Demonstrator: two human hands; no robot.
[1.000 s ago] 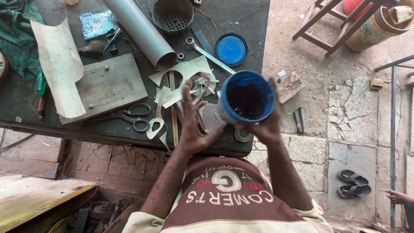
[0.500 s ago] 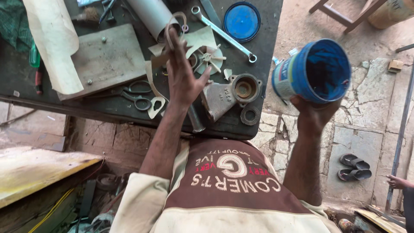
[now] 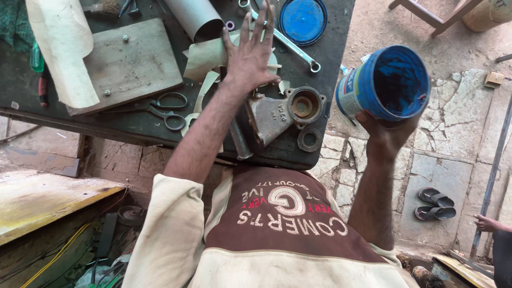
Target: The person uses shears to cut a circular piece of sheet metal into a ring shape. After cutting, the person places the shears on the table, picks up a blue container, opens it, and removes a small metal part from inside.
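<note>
**Head view: one hand spread over the bench, the other lifting a blue can**

Left hand (image 3: pixel 250 56) hovers with fingers splayed, holding nothing, above paper cutouts (image 3: pixel 205 56) and a grey metal housing (image 3: pixel 282 112). Right hand (image 3: pixel 385 137) is clamped around an open blue can (image 3: pixel 385 85), held off the bench edge and tilted toward the camera. Scissors (image 3: pixel 165 109) and a spanner (image 3: pixel 288 45) lie nearby.

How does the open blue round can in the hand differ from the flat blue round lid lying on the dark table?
The blue round can is deep and hollow, while the blue round lid is a shallow disc. The can is held up in the right hand, tilted, off to the side of the dark table; the lid lies flat on the table, untouched. Both are blue and round.
</note>
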